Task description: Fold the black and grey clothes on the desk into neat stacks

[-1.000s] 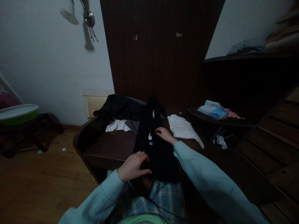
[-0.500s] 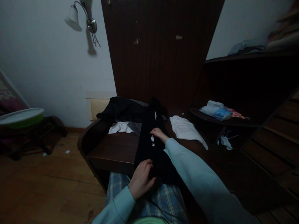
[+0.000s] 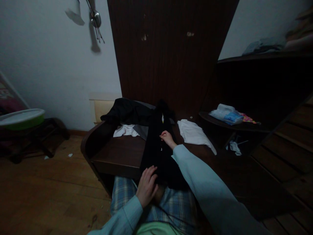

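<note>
A black garment (image 3: 156, 163), folded long and narrow, lies on the dark wooden bench and reaches to its front edge. A small white and yellow tag shows near its far end. My right hand (image 3: 168, 139) pinches the cloth around its middle, with thumb and fingertips together. Near the front end, my left hand (image 3: 147, 184) rests with fingers stretched out over the cloth. Beyond on the left lies a heap of dark clothing (image 3: 129, 112) with a white cloth (image 3: 124, 130) under it. A folded white garment (image 3: 194, 132) sits right of the black one.
The bench (image 3: 117, 151) has a curved left end and a tall dark panel (image 3: 168, 65) behind it. Rounded shelves at right hold a plastic packet (image 3: 227, 115) and folded clothes (image 3: 264, 46). On the left, a green basin (image 3: 24, 120) stands on a low stool.
The white print on the black garment has mostly disappeared from view beside my right hand. My right hand still pinches the cloth; my left stays near the front end. The view has tilted slightly downward.
</note>
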{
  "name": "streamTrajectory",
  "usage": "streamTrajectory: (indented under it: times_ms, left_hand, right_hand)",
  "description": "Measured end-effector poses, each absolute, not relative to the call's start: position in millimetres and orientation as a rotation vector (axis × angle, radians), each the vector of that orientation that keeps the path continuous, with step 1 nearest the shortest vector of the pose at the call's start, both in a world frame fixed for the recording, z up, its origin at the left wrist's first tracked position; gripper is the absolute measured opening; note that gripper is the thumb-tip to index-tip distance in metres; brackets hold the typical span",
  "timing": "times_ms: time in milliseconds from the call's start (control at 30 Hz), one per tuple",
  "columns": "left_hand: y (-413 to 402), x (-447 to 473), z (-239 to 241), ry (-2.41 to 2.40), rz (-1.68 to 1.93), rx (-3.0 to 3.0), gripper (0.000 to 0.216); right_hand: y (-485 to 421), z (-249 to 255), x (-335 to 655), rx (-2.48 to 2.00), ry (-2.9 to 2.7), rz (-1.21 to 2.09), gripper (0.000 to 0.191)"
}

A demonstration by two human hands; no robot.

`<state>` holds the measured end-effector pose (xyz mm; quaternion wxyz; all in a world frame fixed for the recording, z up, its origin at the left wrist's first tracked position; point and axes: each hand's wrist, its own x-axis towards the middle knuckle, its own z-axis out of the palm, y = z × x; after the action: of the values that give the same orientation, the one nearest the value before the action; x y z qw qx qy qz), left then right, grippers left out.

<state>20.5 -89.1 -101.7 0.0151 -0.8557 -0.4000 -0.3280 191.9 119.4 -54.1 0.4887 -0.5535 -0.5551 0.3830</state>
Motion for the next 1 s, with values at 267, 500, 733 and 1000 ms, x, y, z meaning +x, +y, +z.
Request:
streamTrajectory:
  times_ms: [267, 500, 733, 1000]
  left_hand:
    - [-101.5, 19.8, -77.0, -1.251, -1.355, -2.574, 0.018]
    - [-99.1, 29.8, -55.2, -1.14, -1.076, -2.78, 0.016]
    - [-91.2, 37.0, -46.0, -1.223, -1.005, -2.895, 0.016]
    - [-66.4, 53.7, -38.7, -1.39, -0.954, -2.927, 0.015]
  right_hand:
    - [114.9, -52.9, 195.2, -1.246, -1.426, 0.897, 0.008]
    - [118.0, -57.8, 196.4, -1.296, -1.406, 0.825, 0.017]
    - [123.7, -60.6, 200.0, -1.474, -1.278, 0.674, 0.031]
    - [123.0, -56.2, 207.1, -1.72, -1.391, 0.599, 0.01]
